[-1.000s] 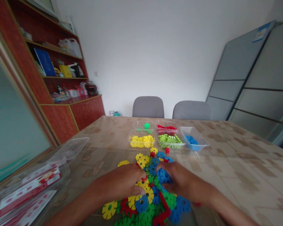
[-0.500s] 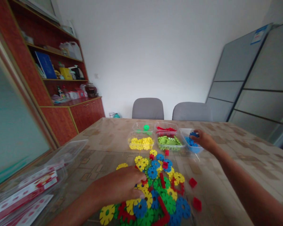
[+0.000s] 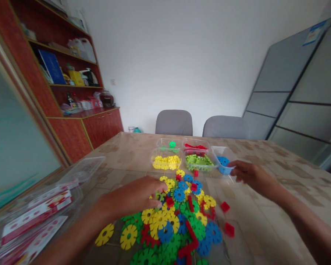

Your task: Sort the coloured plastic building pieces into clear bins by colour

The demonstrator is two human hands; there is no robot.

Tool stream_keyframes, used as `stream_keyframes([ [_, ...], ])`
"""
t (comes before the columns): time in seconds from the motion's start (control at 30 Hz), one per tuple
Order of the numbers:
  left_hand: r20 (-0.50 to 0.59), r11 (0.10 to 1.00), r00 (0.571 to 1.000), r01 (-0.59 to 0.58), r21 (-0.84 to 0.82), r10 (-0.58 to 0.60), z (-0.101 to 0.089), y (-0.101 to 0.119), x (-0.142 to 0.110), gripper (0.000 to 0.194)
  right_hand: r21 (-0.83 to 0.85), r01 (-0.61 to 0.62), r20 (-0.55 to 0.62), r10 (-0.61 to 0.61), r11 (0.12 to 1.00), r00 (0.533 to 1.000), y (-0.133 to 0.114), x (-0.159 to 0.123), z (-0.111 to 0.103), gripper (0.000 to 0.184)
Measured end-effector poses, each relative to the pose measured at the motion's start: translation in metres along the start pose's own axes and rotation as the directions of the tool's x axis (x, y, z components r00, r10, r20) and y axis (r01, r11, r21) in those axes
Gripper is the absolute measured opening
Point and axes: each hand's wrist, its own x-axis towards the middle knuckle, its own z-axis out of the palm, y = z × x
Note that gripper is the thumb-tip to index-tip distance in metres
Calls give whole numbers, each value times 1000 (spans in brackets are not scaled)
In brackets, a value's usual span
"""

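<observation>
A pile of snowflake-shaped plastic discs [image 3: 179,195] in yellow, blue and green lies on the table before me, mixed with red connector pieces [image 3: 191,235]. Over the pile's left side hovers my left hand [image 3: 143,191], thumb and fingers apart, with nothing visible between them. My right hand [image 3: 251,175] is beside the clear tub [image 3: 228,151] of blue discs [image 3: 223,162], its fingertips near the right rim. Those fingers are loosely bent and appear to hold nothing.
Other clear tubs hold yellow discs [image 3: 167,162], light green pieces [image 3: 198,161], red pieces [image 3: 195,147] and a green disc [image 3: 172,144]. Plastic lids and printed cards [image 3: 35,217] lie at the left. Two grey chairs [image 3: 173,122] stand behind the table [image 3: 264,154].
My right hand has let go of a blue disc at the tub and drawn back to the right. My left hand has shifted left and away from me, uncovering more yellow discs.
</observation>
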Motion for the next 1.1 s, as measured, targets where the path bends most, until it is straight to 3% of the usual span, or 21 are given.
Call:
stream_keyframes([
  [0.13, 49, 1000, 999, -16, 26, 15, 12, -2, 3, 62, -58, 76, 320, -53, 995, 946, -29, -42, 14, 41],
  [0.2, 37, 998, 999, -20, 60, 18, 21, -5, 5, 67, -37, 126, 458, -95, 991, 884, -51, -57, 22, 25],
  [0.27, 42, 996, 999, -11, 83, 8, 28, -5, 8, 65, 21, 157, 512, -146, 987, 846, -72, -64, 30, 20],
  [0.43, 80, 997, 995, -57, 48, 53, 28, 4, 13, 49, 135, 234, 488, -270, 963, 830, -92, -59, 54, 29],
  [0.63, -46, 995, 995, -88, 44, 90, 30, 0, 18, 38, 77, 329, 361, -334, 941, 871, -85, -41, 55, 16],
  [0.8, -1, 993, 995, -95, 76, 95, 42, 1, 23, 25, 157, 412, 421, -438, 898, 794, -97, -26, 56, 30],
  [0.97, -9, 991, 998, -66, 120, 68, 45, 3, 27, 11, 111, 486, 372, -490, 867, 788, -107, -22, 88, 33],
  [1.1, -49, 991, 997, -58, 120, 64, 43, 1, 28, 12, 9, 459, 320, -437, 888, 840, -103, -22, 112, 19],
])
